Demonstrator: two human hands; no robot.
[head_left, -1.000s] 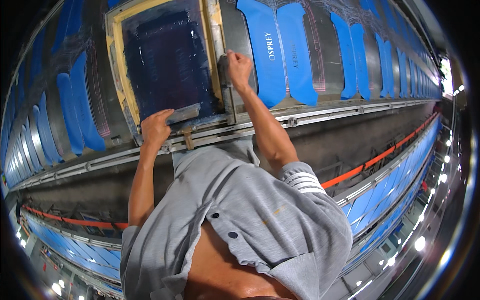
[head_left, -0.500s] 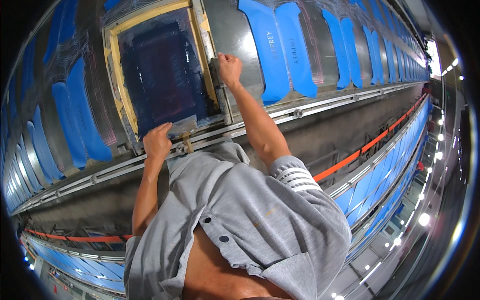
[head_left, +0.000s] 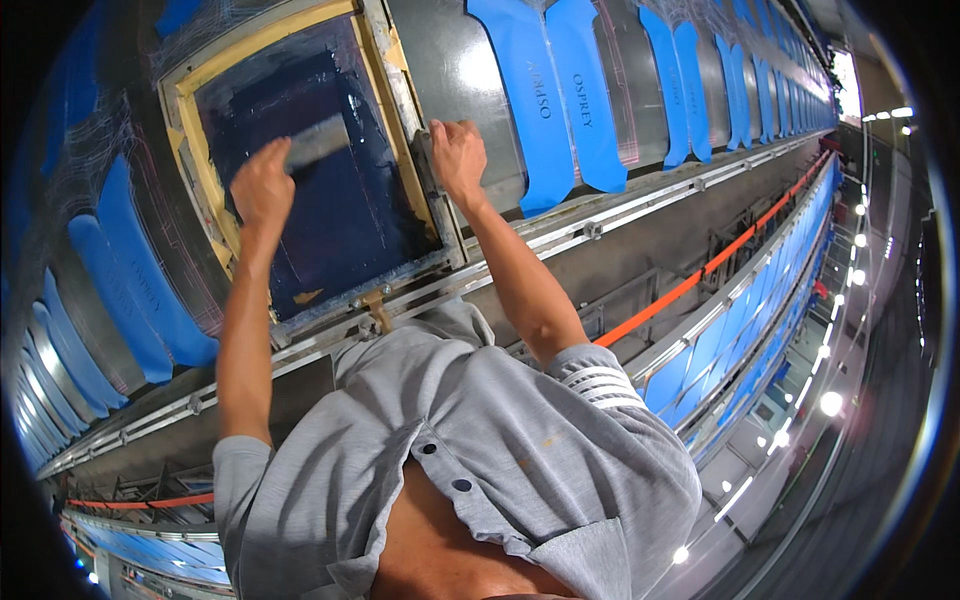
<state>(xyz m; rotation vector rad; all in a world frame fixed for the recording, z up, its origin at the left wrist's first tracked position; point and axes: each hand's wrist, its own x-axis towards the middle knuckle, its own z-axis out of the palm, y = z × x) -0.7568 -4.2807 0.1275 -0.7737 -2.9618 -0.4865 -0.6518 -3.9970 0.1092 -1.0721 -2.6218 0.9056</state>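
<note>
Head view: left hand (head_left: pixel 262 185) closed on a squeegee (head_left: pixel 318 143) lying on the dark-inked mesh of the printing screen (head_left: pixel 330 190). Right hand (head_left: pixel 457 155) clasps the screen's right frame edge. The long counter (head_left: pixel 470 80) beyond carries blue cut pieces (head_left: pixel 560 90); ceiling lights (head_left: pixel 830 403) line the hall.

The squeegee (head_left: pixel 318 142) was a short grey blade, held flat against the upper part of the dark mesh and slanted slightly, its right end higher than its left. The printing screen (head_left: pixel 330 215) was a rectangular frame with pale yellow wooden edges around a dark navy, ink-coated mesh, lying flat on the long counter (head_left: pixel 620 215) and skewed in view, its near edge beside the metal rail.
</note>
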